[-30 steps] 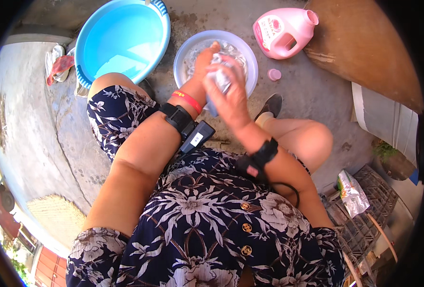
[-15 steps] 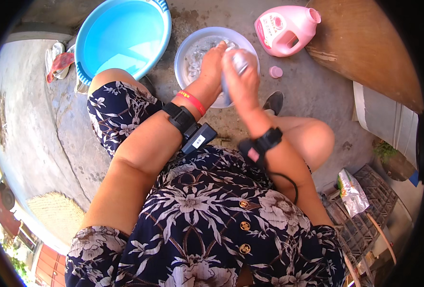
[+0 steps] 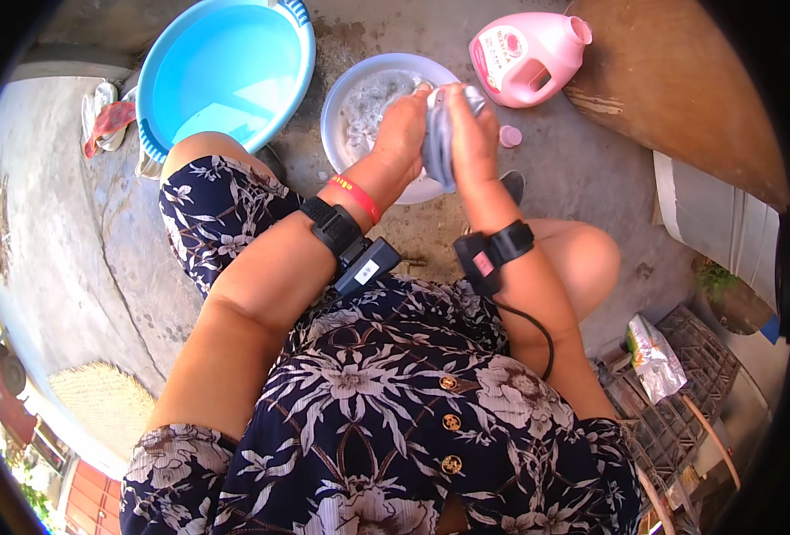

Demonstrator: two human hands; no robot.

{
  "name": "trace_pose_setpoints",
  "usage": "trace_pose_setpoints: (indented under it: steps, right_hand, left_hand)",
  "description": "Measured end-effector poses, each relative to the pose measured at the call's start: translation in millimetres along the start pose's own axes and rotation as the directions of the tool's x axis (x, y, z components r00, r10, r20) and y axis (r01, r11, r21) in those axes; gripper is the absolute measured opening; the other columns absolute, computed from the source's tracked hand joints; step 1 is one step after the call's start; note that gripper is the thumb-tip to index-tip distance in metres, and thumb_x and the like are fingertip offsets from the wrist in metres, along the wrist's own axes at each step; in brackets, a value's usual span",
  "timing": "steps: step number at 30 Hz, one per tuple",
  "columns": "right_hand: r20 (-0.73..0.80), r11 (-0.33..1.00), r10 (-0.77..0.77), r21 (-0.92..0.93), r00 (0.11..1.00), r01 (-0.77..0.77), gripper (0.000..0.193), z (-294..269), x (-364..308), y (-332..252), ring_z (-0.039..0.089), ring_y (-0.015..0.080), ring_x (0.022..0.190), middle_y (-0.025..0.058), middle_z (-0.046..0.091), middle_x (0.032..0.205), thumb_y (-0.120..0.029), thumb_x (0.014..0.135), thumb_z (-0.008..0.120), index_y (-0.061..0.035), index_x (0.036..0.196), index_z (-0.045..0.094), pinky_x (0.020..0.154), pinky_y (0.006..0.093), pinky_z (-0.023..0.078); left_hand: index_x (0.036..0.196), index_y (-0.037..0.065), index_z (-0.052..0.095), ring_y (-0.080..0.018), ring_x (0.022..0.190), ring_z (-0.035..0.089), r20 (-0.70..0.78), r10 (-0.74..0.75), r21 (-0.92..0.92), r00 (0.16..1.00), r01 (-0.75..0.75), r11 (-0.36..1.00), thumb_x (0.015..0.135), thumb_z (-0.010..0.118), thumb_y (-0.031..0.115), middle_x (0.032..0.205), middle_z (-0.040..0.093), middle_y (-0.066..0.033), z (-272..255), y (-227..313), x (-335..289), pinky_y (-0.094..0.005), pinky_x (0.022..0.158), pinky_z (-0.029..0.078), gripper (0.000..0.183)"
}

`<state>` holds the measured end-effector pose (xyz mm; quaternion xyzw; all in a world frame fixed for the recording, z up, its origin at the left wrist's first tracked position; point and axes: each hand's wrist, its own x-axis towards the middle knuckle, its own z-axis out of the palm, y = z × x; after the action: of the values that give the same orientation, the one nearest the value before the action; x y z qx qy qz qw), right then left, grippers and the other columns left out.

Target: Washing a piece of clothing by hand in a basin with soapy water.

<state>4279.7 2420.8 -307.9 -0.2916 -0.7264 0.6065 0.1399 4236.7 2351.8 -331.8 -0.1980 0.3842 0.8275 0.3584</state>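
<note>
A wet, bunched grey-and-white cloth (image 3: 438, 147) is held up over the right side of a pale round basin (image 3: 331, 134) of sudsy water. My left hand (image 3: 402, 134) closes on the cloth's left side, fingers pointing away from me. From the right, my right hand (image 3: 475, 143) wraps round the same cloth, and part of it bulges out past the fingers. The two hands are close together, knuckles up. What kind of cloth it is cannot be made out.
A big blue tub (image 3: 150, 116) of water stands at the far left. To the right are a pink detergent jug (image 3: 529, 58), its pink cap (image 3: 510, 136) on the concrete floor, and a brown wooden board (image 3: 671, 80). A silver packet (image 3: 655, 361) lies on a rack at the lower right.
My right hand has shifted slightly right and turned, showing more of the cloth between the hands. My left hand stays nearly in place, still against the cloth.
</note>
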Motion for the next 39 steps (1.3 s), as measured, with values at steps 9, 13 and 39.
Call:
trace_pose_setpoints:
  steps: [9,13,39]
  right_hand:
    - [0.306,0.706,-0.565,-0.302,0.766,0.641,0.031,11.4,-50.1,-20.4,0.052,0.0293,0.099,0.0181,0.049,0.114,-0.018,0.077,0.067,-0.0064,0.105,0.057,0.086,0.0367,0.042]
    - [0.037,0.997,0.032,-0.066,0.999,-0.029,0.025,0.1,4.2,-9.9,0.058,0.0203,0.082,0.0090,0.062,0.090,-0.027,0.083,0.062,-0.0039,0.093,0.060,0.075,0.0321,0.046]
    - [-0.082,0.750,-0.058,0.654,0.995,0.098,0.035,-23.2,26.2,-26.4,0.053,0.0156,0.096,0.0080,0.055,0.103,-0.033,0.092,0.051,-0.0013,0.108,0.053,0.084,0.0307,0.046]
  left_hand:
    - [0.090,0.006,0.056,-0.0176,0.071,0.057,0.035,-0.104,-0.017,0.994,0.104,0.994,0.094,0.046,0.034,0.078,0.059,-0.0063,-21.6,20.2,9.6,-0.0330,0.064,0.048,0.029]
    - [0.089,0.007,0.057,-0.0168,0.075,0.058,0.053,0.039,-0.041,0.998,-0.037,0.998,0.095,0.044,0.026,0.082,0.060,-0.0058,-4.8,0.8,8.3,-0.0319,0.066,0.048,0.024]
    - [0.139,0.005,0.029,-0.0214,0.121,0.042,0.468,0.000,-0.147,0.884,0.078,0.986,0.091,0.050,0.043,0.133,0.043,-0.0112,10.9,14.7,-12.1,-0.0350,0.098,0.036,0.065]
